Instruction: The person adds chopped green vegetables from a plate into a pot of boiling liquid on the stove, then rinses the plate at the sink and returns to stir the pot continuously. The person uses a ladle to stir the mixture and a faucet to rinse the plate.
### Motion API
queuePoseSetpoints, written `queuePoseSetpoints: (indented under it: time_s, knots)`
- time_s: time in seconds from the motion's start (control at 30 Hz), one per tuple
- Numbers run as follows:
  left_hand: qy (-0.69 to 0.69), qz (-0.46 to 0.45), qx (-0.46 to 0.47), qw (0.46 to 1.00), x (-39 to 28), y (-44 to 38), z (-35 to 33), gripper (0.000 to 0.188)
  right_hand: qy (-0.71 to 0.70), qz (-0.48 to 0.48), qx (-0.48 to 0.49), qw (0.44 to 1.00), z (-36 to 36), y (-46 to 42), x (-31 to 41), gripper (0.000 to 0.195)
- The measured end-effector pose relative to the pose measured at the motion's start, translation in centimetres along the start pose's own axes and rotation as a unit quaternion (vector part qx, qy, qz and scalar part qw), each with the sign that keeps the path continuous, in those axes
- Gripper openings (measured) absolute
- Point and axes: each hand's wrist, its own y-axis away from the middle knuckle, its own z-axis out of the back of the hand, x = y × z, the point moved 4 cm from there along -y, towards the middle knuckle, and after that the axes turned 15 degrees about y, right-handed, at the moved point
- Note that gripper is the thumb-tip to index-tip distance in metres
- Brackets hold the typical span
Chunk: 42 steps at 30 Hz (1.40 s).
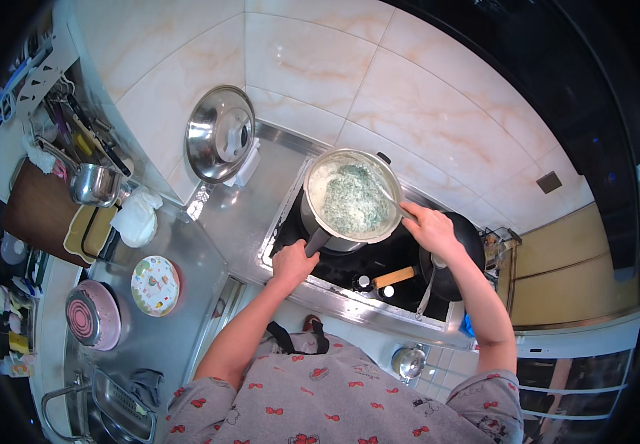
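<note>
A deep metal pot [354, 195] stands on the black gas stove [347, 266], filled with a pale mixture flecked with green [353, 202]. My left hand [293, 261] is closed around the pot's dark handle [317, 242]. In my right hand [431, 226] is the handle of a metal utensil [389, 195], which reaches over the rim; its far end is hidden in the mixture. Partly behind my right forearm lies a black wok [464, 252] with a wooden handle [395, 277]. A metal ladle or spoon [426, 294] rests at the wok's near side.
A metal lid [221, 134] leans against the tiled wall at the left. On the left counter are a patterned round plate [155, 286], a pink basin [106, 315], a small saucepan [95, 184] and a brown board [42, 205]. The range hood [553, 83] hangs at the upper right.
</note>
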Motion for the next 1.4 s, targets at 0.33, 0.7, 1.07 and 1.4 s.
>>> queuePoseSetpoints:
  time_s: [0.33, 0.7, 1.07, 1.4]
  knots:
    - [0.001, -0.008, 0.000, 1.000, -0.1, -0.2, 0.0, 0.036, -0.019, 0.119, -0.033, 0.992, -4.9, -0.8, 4.1, 0.043]
    - [0.018, -0.003, 0.012, 1.000, 0.0, 0.0, -0.2, 0.036, 0.142, 0.037, -0.032, 0.989, 4.5, 3.5, -2.6, 0.036]
    - [0.005, 0.003, 0.012, 1.000, 0.0, -0.2, 0.1, 0.035, -0.025, 0.084, -0.027, 0.996, -4.3, -1.6, 2.2, 0.038]
    - [0.019, -0.004, 0.019, 1.000, 0.0, -0.2, -0.1, 0.035, 0.179, 0.103, 0.059, 0.977, 4.7, 3.5, -2.0, 0.034]
